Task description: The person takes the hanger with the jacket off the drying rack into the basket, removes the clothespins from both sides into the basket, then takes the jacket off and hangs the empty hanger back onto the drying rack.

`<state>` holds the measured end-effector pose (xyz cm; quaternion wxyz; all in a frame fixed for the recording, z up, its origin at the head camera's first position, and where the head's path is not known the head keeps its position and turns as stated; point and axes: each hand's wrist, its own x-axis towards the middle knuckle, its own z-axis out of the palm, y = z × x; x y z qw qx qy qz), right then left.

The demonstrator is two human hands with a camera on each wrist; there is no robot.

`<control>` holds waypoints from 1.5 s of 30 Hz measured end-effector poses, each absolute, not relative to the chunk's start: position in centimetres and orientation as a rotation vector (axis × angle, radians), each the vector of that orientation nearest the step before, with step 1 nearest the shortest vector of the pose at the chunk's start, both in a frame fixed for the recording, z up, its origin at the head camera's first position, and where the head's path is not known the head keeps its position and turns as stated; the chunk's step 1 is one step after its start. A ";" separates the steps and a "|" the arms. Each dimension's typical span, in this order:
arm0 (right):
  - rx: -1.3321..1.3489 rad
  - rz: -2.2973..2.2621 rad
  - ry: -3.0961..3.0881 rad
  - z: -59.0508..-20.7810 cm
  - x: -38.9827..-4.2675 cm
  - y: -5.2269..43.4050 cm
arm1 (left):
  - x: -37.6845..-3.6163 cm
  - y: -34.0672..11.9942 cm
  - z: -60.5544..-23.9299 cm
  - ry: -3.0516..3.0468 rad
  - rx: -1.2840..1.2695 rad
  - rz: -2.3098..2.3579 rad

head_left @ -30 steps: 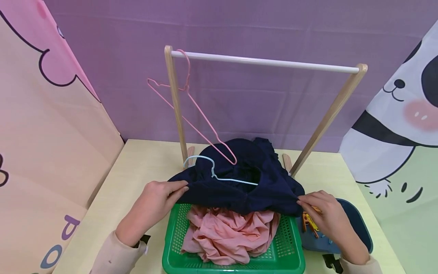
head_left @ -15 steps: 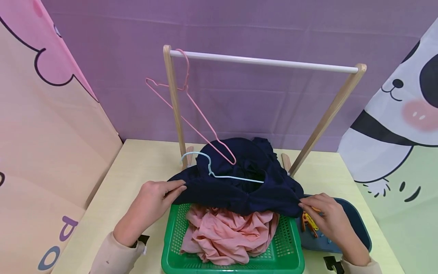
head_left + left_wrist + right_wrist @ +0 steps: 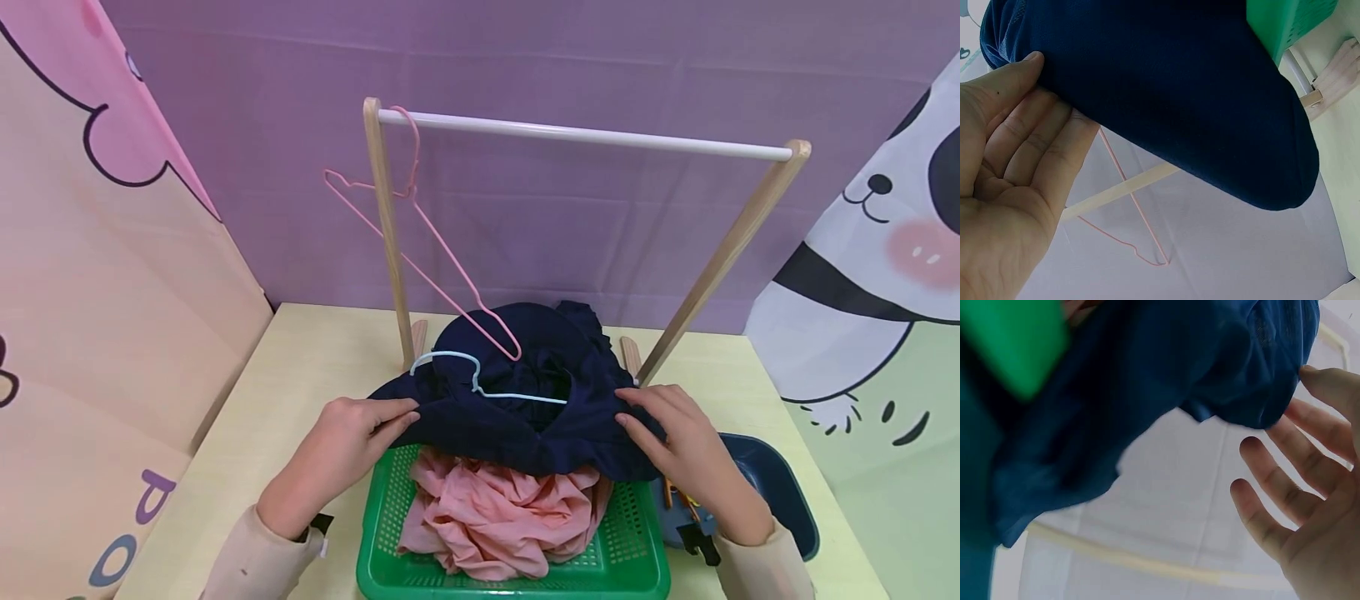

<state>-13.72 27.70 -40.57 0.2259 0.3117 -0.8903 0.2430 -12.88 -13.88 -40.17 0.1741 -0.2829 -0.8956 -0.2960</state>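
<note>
A dark navy shirt lies over the far part of a green basket and the table behind it. A light blue hanger shows in its neck opening, hook outside to the left; its ends are hidden in the cloth. My left hand pinches the shirt's left shoulder edge between thumb and fingers, also seen in the left wrist view. At the shirt's right side, my right hand has thumb and fingers spread. The right wrist view shows its thumb tip touching the cloth, other fingers loosely extended.
Pink cloth fills the basket. Behind stands a rack with a white rod and wooden legs. A pink hanger hangs at its left end, its lower corner overlapping the shirt in view. A dark blue bin with clips is at right.
My right hand has let go of the shirt's right edge and moved left and up along it, fingers spreading. The light blue hanger shifted slightly. My left hand keeps its pinch.
</note>
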 end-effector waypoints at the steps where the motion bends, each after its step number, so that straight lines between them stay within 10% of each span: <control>1: 0.894 0.667 -2.430 -40.4 -14.0 27.4 | -12.9 -13.8 -40.2 -2.541 -0.803 -0.841; 45: 0.806 0.749 -2.228 -42.1 -12.7 31.6 | -13.1 -14.5 -40.1 -2.428 -0.745 -0.887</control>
